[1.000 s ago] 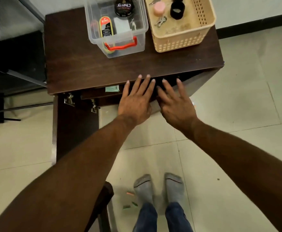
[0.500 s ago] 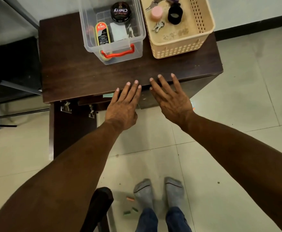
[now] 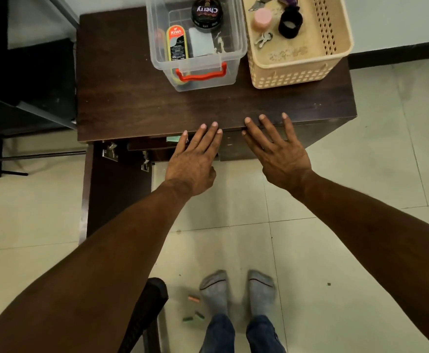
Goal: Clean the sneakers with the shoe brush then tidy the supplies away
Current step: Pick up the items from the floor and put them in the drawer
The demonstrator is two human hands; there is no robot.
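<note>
We hold both hands flat over the front edge of the dark brown wooden worktop (image 3: 137,103). Our left hand (image 3: 193,159) lies palm down with its fingers (image 3: 208,136) straight and close together, gripping nothing; the fingertips reach the worktop's front edge, above a dark drawer front (image 3: 154,146) that sits just under the edge. Our right hand (image 3: 279,154) is just beside it, apart from it, with fingers (image 3: 266,128) spread and straight, also holding nothing, their tips on the worktop's edge.

At the back of the worktop stands a clear plastic storage box with a red handle (image 3: 200,75). Inside it we see a round black tin of shoe polish (image 3: 207,12), an upright yellow and red bottle of liquid polish (image 3: 176,44) and a pale grey rectangular block (image 3: 201,43). We cannot make out a shoe brush or sneakers anywhere in view. Just to the right of the box, touching or nearly touching it, sits a beige perforated plastic basket (image 3: 297,72) holding a pink round lid (image 3: 262,17), a black ring-shaped band (image 3: 290,24) and a bunch of keys (image 3: 263,39).

Below, our feet in grey socks (image 3: 214,289) stand on the pale tiled floor (image 3: 322,263), with small coloured scraps (image 3: 193,298) beside them.
</note>
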